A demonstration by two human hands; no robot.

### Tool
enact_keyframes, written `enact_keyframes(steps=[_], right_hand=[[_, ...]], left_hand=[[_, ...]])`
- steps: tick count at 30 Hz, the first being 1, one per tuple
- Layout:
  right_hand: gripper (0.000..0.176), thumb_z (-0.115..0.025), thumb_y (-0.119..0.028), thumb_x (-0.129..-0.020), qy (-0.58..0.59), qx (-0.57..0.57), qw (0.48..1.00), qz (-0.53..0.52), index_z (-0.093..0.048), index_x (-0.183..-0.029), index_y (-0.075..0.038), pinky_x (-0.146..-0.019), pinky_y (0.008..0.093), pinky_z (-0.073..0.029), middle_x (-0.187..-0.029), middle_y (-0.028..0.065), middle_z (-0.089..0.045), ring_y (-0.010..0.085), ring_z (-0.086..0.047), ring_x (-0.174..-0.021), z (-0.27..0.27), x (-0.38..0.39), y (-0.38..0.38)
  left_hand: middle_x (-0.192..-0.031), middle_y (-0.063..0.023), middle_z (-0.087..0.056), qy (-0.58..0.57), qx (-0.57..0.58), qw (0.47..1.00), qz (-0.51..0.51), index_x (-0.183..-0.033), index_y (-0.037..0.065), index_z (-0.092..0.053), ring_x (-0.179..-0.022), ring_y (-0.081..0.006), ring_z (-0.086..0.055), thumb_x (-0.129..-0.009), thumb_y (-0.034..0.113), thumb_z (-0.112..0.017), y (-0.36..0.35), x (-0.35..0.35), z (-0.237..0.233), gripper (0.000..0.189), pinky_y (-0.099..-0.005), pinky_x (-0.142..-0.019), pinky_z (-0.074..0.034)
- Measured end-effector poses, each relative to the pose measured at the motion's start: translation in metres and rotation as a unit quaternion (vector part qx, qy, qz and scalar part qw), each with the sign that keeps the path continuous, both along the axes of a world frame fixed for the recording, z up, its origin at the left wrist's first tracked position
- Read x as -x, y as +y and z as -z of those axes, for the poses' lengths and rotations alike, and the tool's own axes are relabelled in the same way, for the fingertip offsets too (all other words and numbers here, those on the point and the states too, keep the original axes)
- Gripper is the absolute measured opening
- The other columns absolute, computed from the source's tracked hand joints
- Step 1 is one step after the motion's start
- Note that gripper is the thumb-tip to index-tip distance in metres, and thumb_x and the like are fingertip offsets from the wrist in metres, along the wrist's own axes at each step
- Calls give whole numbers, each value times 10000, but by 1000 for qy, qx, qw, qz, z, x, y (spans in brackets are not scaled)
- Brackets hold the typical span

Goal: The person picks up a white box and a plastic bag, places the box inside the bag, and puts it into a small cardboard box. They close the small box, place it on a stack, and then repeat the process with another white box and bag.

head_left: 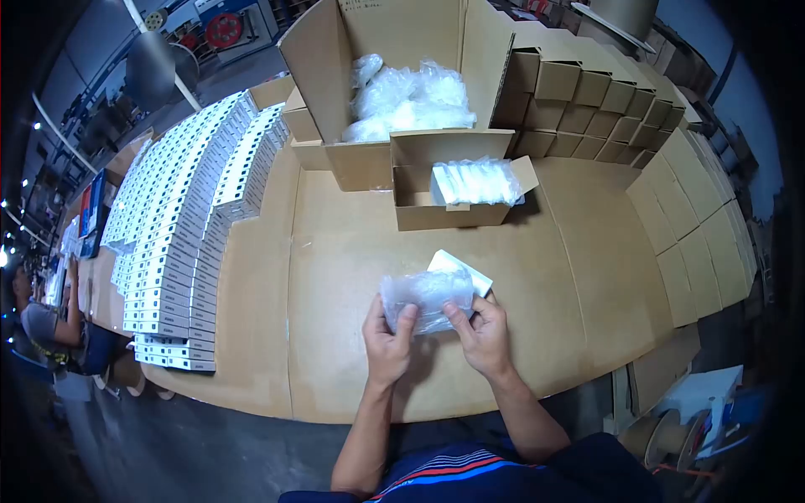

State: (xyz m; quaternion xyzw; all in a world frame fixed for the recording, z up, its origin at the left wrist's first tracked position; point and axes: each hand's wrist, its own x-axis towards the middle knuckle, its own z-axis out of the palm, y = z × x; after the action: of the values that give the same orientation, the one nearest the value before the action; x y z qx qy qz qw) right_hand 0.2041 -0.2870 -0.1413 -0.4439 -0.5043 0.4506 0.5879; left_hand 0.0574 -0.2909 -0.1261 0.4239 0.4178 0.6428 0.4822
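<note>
Both of my hands are in front of me over the cardboard-covered table, gripping a clear bubble wrap pouch (428, 295). My left hand (388, 342) pinches its left end, thumb on the near face. My right hand (485, 335) has its thumb pressed on the pouch's right end, with the fingers curled behind it. A small white box (459, 268) sticks out from behind the pouch, close to my right fingers; its lower part is hidden. Beyond my hands stands an open brown carton (449, 217), holding a row of bubble-wrapped white items (476, 182) at its right side.
A large open carton (360, 163) full of clear bubble wrap (415, 101) stands at the back. Stacks of white boxes (180, 243) line the table's left side. Brown boxes (579, 96) are piled at back right, more cartons (692, 226) at right. A person (54, 323) sits far left.
</note>
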Motion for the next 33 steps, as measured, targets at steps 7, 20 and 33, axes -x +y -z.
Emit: enact_keyframes(steps=[7,20,33], right_hand=[[227,-739,-183,-988,-51,-6,999,0,-744,-976,44,-709,287,-465,-1004,94,-595,151,-560,-844,8,-2,-14],[237,-741,-193,-969,-134,-1,990,47,-723,-921,38,-707,363,-474,-960,158,-602,243,-576,-834,4,-6,-14],[191,-749,-127,-937,-284,-39,958,-1,-690,-977,50,-918,443,-504,-1187,252,-601,396,-618,-1062,-15,-17,-15]], left_hand=[[-1037,-83,-587,-123,-81,975,-169,-1102,69,-513,-959,-166,-570,-995,94,-678,6,10,-7,199,-376,-891,-513],[-783,-41,-685,483,-277,815,-160,-943,41,-699,-765,-225,-646,-715,-19,-901,10,36,-47,310,-349,-743,-521],[-835,-163,-684,463,-57,873,140,-967,4,-603,-826,-341,-703,-907,155,-777,23,38,-52,239,-398,-776,-533]])
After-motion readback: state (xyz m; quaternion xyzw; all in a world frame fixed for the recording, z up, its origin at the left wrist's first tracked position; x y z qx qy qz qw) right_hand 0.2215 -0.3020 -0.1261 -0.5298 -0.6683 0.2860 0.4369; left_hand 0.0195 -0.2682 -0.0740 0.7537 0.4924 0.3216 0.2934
